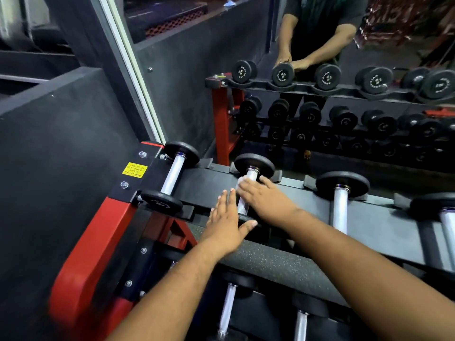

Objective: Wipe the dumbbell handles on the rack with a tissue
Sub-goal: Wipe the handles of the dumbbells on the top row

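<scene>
— What sits at the frame's left?
— A red-and-black steel dumbbell rack [103, 232] with a yellow sticker [134, 170].
— And the left hand [225, 226]?
— At centre, fingers straight and apart, its thumb on the near black disc.
— The right hand [264, 199]?
— Just right of it, fingers curled over a white crumpled tissue [242, 180] on the second dumbbell's chrome handle [242, 205].

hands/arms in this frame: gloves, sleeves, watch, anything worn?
Nothing worn that shows. Left hand and right hand are bare: no gloves, rings or watch visible. Both forearms are uncovered to the frame edge; no sleeve cuffs, bands or markings in view.
</scene>
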`<state>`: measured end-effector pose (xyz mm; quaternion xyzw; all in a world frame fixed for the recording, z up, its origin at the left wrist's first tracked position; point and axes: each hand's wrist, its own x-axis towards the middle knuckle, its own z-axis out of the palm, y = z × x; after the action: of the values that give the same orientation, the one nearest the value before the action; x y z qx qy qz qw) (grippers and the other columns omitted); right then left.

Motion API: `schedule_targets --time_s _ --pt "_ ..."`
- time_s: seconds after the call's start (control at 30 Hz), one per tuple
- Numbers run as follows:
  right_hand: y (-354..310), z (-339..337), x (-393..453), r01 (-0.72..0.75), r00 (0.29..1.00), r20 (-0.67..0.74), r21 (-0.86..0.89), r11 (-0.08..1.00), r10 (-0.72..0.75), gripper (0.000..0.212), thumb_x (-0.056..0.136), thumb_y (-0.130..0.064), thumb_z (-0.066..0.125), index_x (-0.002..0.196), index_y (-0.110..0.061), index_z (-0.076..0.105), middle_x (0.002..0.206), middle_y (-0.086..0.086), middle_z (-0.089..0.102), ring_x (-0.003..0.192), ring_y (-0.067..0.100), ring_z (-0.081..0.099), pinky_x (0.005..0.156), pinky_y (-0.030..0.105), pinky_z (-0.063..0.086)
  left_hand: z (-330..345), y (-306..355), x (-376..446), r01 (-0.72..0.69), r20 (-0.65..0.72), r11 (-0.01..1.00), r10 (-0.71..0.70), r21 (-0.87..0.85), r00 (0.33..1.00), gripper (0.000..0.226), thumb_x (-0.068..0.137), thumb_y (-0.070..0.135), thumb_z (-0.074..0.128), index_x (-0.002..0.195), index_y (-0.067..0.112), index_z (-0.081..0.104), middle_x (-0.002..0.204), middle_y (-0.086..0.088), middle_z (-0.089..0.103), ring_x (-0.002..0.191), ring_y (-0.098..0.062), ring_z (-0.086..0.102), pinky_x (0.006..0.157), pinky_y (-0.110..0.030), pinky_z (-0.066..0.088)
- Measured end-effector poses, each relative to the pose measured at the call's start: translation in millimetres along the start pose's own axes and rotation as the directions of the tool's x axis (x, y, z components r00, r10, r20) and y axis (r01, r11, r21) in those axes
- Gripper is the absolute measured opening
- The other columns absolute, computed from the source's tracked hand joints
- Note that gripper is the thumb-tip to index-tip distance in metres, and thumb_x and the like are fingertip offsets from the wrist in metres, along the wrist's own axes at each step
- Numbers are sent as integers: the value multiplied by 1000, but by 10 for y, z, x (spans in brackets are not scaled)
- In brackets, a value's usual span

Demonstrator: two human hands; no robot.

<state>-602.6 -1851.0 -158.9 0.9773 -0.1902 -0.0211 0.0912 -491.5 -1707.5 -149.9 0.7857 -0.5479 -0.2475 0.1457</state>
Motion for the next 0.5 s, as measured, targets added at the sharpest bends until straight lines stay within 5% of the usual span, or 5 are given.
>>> schedule_targets --time_s 0.1,0.27,0.4,0.5 --pt "109 32 -96 294 955 14 46 955 -295 56 92 -29 33 143 -20 52 152 1 48 144 18 38 115 51 27 13 2 -1 2 -9 1000 -2 2 1000 99 98 61 45 157 22 -24 165 0 -28 152 -15 -22 126 -39 -4" --pt "170 28 -95 78 996 27 86 993 -81 66 100 -22 35 160 -22 8 167 -1 4 153 15 0 122 57 7 -1 6 4 7 -6 1000 -7 9 1000 99 98 60 46 157 21 -23 166 -2 -25 153 -15 -21 126 -40 -3" --pt "103 71 -296 204 967 99 255 945 -235 60 106 -19 34 160 -30 11 167 -10 0 152 9 -7 123 49 -3 13 -16 3 7 9 1000 -7 -7 1000 98 98 61 45 157 24 -25 165 1 -28 152 -13 -23 126 -40 -4" --pt "186 38 -317 141 984 74 250 958 -164 63 105 -19 34 159 -35 5 165 -16 -6 150 3 -9 120 46 -7 7 -3 4 2 5 1000 -2 -14 1000 98 99 61 45 157 24 -25 165 2 -28 152 -13 -23 126 -39 -5"
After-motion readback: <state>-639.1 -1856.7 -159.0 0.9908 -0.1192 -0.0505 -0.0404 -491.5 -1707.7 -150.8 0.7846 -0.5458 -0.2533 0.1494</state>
